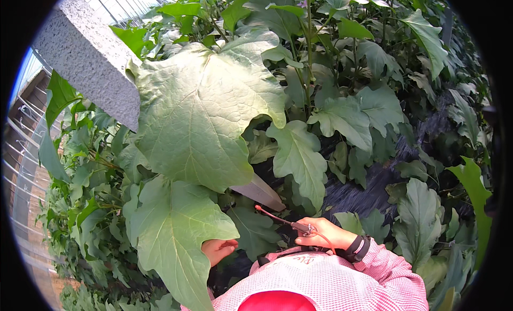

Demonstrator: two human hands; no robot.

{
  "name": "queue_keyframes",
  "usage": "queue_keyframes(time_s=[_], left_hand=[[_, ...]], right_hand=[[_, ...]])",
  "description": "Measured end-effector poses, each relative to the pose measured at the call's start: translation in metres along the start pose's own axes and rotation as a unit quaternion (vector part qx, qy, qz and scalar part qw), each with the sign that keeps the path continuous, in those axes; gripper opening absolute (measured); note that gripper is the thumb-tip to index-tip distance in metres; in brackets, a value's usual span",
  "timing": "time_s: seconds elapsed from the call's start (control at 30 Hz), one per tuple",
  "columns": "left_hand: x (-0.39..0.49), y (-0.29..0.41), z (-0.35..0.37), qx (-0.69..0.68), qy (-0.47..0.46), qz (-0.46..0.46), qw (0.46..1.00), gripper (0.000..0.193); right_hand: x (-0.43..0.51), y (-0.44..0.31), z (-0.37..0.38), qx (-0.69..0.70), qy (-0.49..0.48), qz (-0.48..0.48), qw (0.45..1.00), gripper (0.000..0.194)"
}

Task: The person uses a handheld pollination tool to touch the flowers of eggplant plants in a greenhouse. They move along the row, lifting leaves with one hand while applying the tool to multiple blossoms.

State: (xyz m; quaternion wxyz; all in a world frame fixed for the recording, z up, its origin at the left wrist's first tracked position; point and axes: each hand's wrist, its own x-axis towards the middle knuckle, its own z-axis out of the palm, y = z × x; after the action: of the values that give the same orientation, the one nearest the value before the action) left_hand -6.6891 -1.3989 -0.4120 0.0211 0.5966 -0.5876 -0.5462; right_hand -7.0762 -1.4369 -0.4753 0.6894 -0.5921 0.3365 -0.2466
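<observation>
My right hand (pixel 320 232) is closed around a slim hand tool (pixel 303 228) near my waist. The tool has an orange-red tip, a dark middle with a small metal part, and an orange curved piece behind the hand. Its tip points up and left, in front of a grey post base (pixel 262 192). My left hand (pixel 219 249) is partly covered by a large lobed eggplant leaf (pixel 180 226); its visible fingers are slightly curled, and whether they hold anything is hidden. Above both hands, a broader, pale eggplant leaf (pixel 200 110) spreads across the view.
A thick, rough grey post (pixel 88 58) slants in from the upper left. Dense eggplant plants (pixel 344 114) stand ahead and on both sides. Dark plastic sheeting (pixel 364 186) shows on the ground at right. White rails (pixel 26 170) run along the far left.
</observation>
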Motion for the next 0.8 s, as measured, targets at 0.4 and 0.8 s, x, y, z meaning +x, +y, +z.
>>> queue_keyframes(time_s=[0.4, 0.8], left_hand=[[0.127, 0.196, 0.076, -0.056, 0.103, 0.206, 0.971, 0.047], [0.310, 0.381, -0.056, 0.075, 0.496, 0.452, 0.737, 0.045]], right_hand=[[-0.092, 0.007, -0.095, 0.066, 0.134, -0.085, 0.985, 0.035], [-0.123, 0.013, -0.198, 0.093, 0.247, -0.084, 0.961, 0.041]])
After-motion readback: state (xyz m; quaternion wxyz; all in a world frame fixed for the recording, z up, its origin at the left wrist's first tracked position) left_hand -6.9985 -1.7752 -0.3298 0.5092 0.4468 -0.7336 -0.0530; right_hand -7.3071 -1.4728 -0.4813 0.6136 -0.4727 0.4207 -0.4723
